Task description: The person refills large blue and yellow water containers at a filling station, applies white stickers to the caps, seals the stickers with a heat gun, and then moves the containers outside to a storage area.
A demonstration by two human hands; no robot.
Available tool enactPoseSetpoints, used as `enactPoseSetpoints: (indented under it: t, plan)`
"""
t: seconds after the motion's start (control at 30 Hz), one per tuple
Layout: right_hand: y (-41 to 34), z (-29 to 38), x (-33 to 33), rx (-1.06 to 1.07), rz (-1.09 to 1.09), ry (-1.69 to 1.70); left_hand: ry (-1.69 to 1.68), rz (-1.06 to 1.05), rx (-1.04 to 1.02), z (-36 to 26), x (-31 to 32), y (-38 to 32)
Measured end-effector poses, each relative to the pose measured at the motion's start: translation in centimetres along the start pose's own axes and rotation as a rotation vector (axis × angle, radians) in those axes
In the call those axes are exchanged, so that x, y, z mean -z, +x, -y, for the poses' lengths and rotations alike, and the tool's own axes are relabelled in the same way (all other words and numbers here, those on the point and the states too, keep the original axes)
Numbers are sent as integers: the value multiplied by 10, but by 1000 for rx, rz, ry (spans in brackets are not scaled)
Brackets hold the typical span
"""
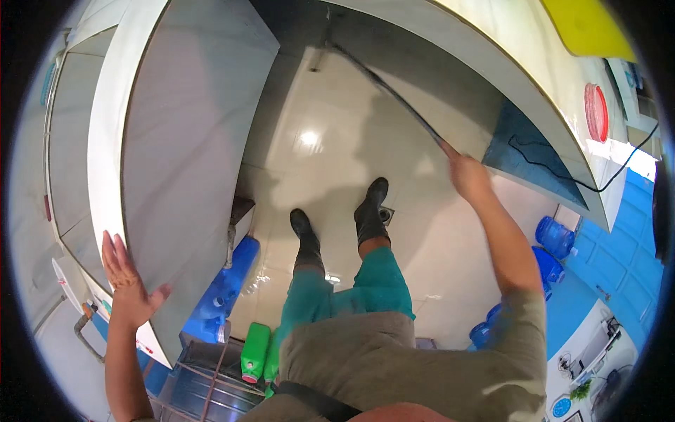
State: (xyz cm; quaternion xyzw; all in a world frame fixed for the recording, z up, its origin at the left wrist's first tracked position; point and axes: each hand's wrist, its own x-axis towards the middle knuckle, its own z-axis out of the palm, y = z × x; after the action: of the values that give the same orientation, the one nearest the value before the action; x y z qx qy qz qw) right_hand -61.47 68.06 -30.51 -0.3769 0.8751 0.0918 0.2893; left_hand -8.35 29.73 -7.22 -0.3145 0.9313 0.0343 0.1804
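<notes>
My right hand is shut on the dark pole of a long-handled floor tool. The pole slants forward and left across the wet tiled floor, and its narrow head at the far end is blurred, so its exact kind is unclear. At the left, my left hand lies against the white edge of a counter, fingers spread and holding nothing. Below that edge runs the counter's grey side panel.
A second white counter curves along the right, bearing a red round lid and a black cable. Blue water jugs stand at the right. Green jugs and a blue container sit low at left. A floor drain adjoins my boot.
</notes>
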Motion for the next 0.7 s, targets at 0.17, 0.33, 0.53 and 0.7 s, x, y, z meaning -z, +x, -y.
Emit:
enactPoseSetpoints:
  t: [0.17, 0.33, 0.53, 0.7]
  plan:
    - [178, 121, 9, -210, -13, 251, 61, -4, -33, 4, -5, 13]
    - [158, -29, -26, -30, -134, 150, 69, 34, -16, 1, -3, 3]
    - [-122, -214, -59, -293, -4, 123, 46, 19, -23, 0, -7, 1]
    - [-206, -165, -23, -352, -156, 260, 52, 46, -11, 5, -12, -8]
